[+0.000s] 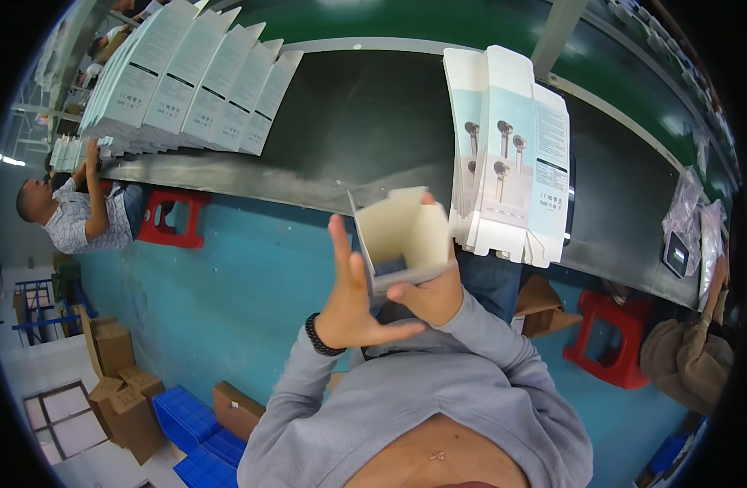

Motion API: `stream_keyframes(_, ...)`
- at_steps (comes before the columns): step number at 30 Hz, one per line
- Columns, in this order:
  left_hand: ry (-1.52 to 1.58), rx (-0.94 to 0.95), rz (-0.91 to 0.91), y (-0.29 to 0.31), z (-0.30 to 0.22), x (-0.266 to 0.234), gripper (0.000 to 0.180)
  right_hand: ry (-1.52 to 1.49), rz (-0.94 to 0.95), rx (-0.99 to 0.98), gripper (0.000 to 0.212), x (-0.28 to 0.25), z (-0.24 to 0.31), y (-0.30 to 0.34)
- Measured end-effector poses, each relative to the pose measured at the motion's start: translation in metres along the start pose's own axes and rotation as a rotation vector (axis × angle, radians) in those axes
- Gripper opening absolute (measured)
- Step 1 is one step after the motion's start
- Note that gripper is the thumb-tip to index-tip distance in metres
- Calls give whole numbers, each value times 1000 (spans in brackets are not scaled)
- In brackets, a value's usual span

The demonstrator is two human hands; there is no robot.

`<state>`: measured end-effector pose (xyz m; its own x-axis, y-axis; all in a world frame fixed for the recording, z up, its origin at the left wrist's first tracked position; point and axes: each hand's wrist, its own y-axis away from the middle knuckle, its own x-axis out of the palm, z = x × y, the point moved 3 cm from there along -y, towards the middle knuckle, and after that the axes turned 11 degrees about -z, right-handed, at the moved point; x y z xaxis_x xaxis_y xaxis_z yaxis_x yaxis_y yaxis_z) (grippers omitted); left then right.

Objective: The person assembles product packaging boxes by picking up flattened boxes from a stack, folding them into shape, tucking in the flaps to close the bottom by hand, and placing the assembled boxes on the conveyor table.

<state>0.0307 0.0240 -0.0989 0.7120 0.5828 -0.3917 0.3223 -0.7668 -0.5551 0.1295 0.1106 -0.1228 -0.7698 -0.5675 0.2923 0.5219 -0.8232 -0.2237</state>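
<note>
An unfolded white cardboard box (pixel 399 231) is held in front of me over the near edge of the workbench, its open top toward me and its cream inside showing. My right hand (pixel 435 296) grips it from the right and below, the thumb on the near wall and a fingertip showing at the far right corner. My left hand (pixel 347 305) is beside the box's left wall with its fingers spread; whether a finger touches the wall I cannot tell. Several flattened printed cartons (pixel 503 154) lie stacked on the bench to the right of the box.
Rows of standing cartons (pixel 186 89) fill the left of the dark workbench (pixel 357 122). A plastic bag (pixel 681 203) and a small black device (pixel 676 254) lie at its right end. Red stools (pixel 613 337) stand on the floor. Another person (pixel 89 203) works far left.
</note>
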Motion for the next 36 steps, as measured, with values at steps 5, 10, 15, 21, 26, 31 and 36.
stream_keyframes(5, -269, 233, 190, -21, -13, -21, 79, 153, 74, -112, 93, -5, 3, -2)
stream_keyframes(10, -266, 145, 314, -36, -14, -13, 65, 313, 102, -310, 86, -5, 6, -1)
stream_keyframes(15, 402, 145, -311, -23, -11, 11, 52, -198, -65, -96, 58, 11, 6, 6)
stream_keyframes(21, 261, 166, -182, -17, -4, -2, 56, 89, -43, -335, 31, 5, 9, 0)
stream_keyframes(26, 246, 333, -372, -26, -8, -4, 74, 60, 41, 25, 13, 6, 18, -3)
stream_keyframes(31, 23, 374, -157, -30, -9, -6, 108, -15, 37, 140, 18, 7, 8, -4)
stream_keyframes(36, -34, 374, -162, -32, -10, -12, 109, -167, 34, 324, 47, 13, 7, -3)
